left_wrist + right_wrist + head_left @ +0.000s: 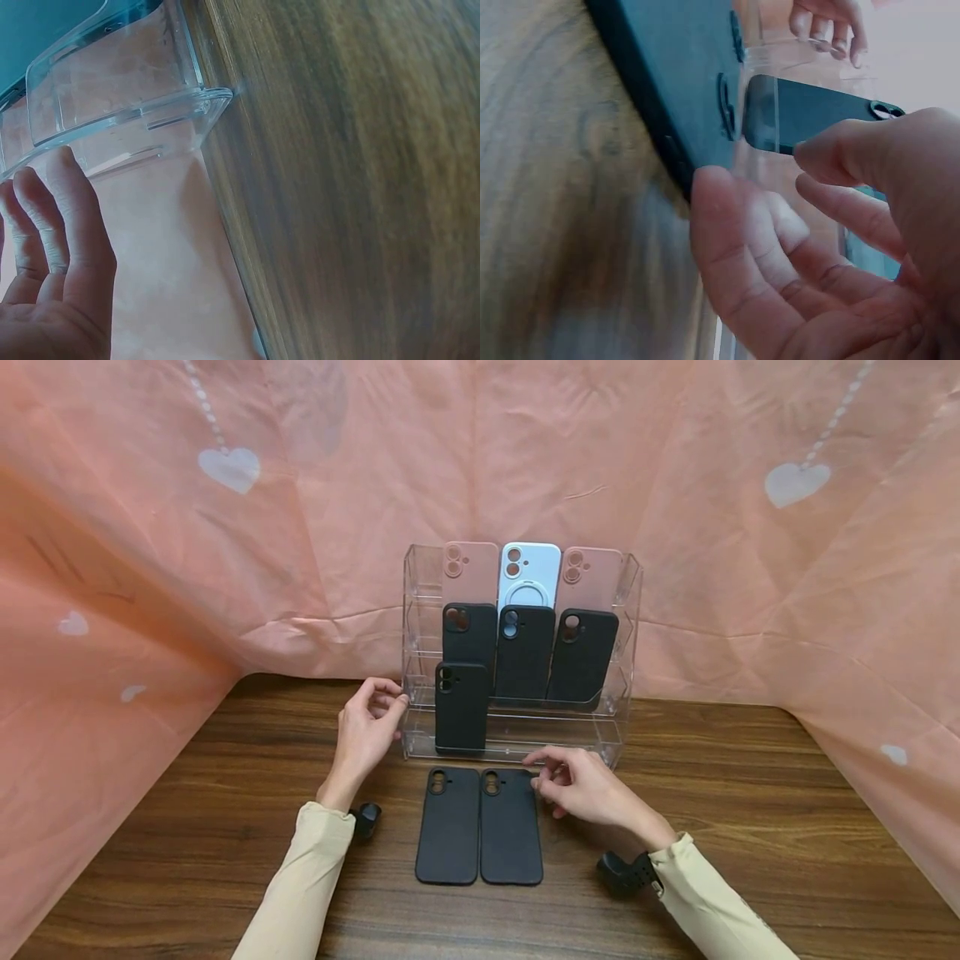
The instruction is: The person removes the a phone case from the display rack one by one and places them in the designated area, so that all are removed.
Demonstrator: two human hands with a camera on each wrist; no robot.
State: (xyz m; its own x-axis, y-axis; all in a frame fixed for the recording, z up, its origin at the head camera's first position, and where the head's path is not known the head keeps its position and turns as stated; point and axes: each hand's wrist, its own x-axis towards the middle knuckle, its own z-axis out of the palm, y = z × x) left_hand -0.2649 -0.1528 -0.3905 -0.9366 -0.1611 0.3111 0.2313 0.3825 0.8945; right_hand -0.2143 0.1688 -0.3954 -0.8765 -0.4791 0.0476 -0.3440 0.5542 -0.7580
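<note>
A clear tiered display rack (525,727) stands upright on the table, holding phone cases in rows. One black phone case (461,710) leans in its front tier, at the left. Two more black phone cases lie flat before the rack: a left one (447,827) and a right one (511,828). My left hand (367,722) is at the rack's left side, its fingertips at the clear edge; the left wrist view shows its fingers (79,217) fairly straight. By the upper right corner of the right flat case, my right hand (581,783) has loosely bent fingers and grips nothing.
Behind the front tier stand three black cases (525,652). Farther back are two pink cases (471,572) with a white ringed case (529,568) between them. Pink cloth (337,527) encloses the wooden table (735,793) at the back and sides.
</note>
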